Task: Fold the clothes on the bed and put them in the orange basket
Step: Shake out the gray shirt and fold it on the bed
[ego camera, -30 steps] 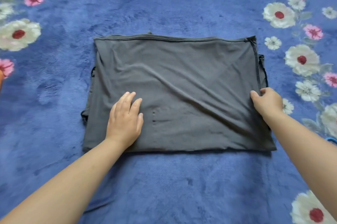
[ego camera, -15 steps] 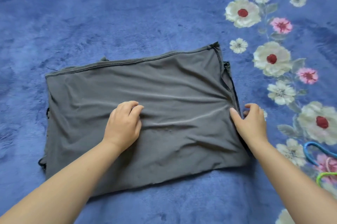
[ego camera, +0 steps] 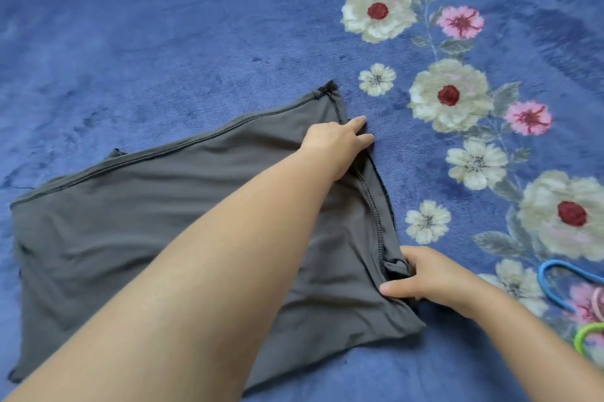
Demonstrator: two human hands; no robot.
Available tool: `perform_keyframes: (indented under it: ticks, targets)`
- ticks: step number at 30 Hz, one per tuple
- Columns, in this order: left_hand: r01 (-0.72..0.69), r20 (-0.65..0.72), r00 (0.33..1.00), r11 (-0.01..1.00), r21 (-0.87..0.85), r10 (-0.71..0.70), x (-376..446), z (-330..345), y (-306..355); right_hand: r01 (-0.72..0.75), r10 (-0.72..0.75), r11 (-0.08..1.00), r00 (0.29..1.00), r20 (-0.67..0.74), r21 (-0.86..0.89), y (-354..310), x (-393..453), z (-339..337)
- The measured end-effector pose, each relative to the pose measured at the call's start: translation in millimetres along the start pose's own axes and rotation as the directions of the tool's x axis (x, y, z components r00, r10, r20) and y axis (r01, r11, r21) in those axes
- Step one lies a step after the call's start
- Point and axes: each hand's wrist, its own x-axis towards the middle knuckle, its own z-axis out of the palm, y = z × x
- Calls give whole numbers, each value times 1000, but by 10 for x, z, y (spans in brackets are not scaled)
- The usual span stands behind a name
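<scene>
**Inspector A:** What is recorded as changed?

**Inspector B:** The view is seen to have swung left, so the blue floral bed cover [ego camera: 196,25] fills the frame differently. The dark grey garment [ego camera: 147,221], partly folded, is noted flat on the bed at lower left. The left hand [ego camera: 333,143], which a second ago was pressed flat on the cloth's middle, is now found reaching across to the far right corner. The right hand [ego camera: 434,277] has been kept at the near right edge.

**Inspector A:** State of the fingers?

**Inspector B:** The right hand's fingers [ego camera: 398,287] are curled, pinching the hemmed edge. The left hand's fingers [ego camera: 359,122] are extended at the edge; a grip cannot be confirmed.

**Inspector A:** Meaning for the task?

**Inspector B:** A further fold from the right side is judged imminent.

**Inspector A:** Anything obscured?

**Inspector B:** The garment's centre is hidden by the left forearm. The orange basket is not in view. Coloured hangers [ego camera: 555,280] are cut off at the right edge.
</scene>
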Motion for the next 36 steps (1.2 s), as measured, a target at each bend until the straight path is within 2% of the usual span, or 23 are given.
perform_keyframes:
  ticks: [4, 10, 13, 16, 19, 21, 24, 27, 30, 34, 36]
  targets:
    - [65, -5, 998, 997, 52, -65, -1, -110, -45, 35, -38, 998, 998, 47, 55, 26, -60, 53]
    - [150, -50, 986, 977, -150, -159, -560, -209, -586, 149, -163, 972, 985, 62, 181, -285, -330, 169]
    - [157, -99, 980, 979, -130, -170, -988, -246, -914, 226, -259, 953, 954, 152, 202, -654, -511, 375]
    - [155, -148, 975, 983, -97, -168, -1473, -145, -1274, 259, -272, 962, 929, 251, 85, -973, -577, 795]
    - [57, -273, 958, 992, -116, -87, -1957, 95, -1623, 257, -225, 964, 924, 310, -66, -1174, -484, 1356]
    - [13, -314, 948, 995, -96, -43, -2278, 263, -1837, 269, -208, 950, 925, 319, -159, -1272, -368, 1752]
    - [-6, -288, 958, 998, -59, -11, -2698, 519, -2093, 291, -214, 921, 933, 288, -258, -1341, -213, 2360]
    - [-61, -279, 959, 998, -9, 56, -3047, 752, -2349, 283, -218, 914, 947, 233, -292, -1352, -100, 2921]
    - [-126, -286, 947, 987, 95, 149, -3177, 867, -2496, 274, -229, 913, 957, 177, -303, -1355, -43, 3184]
    - [-119, -272, 952, 987, 105, 143, -3175, 1059, -2732, 280, -240, 904, 958, 159, -324, -1428, -10, 3437]
    - [-97, -307, 943, 989, 115, 128, -3160, 1145, -2815, 287, -245, 901, 956, 164, -326, -1451, 58, 3559]
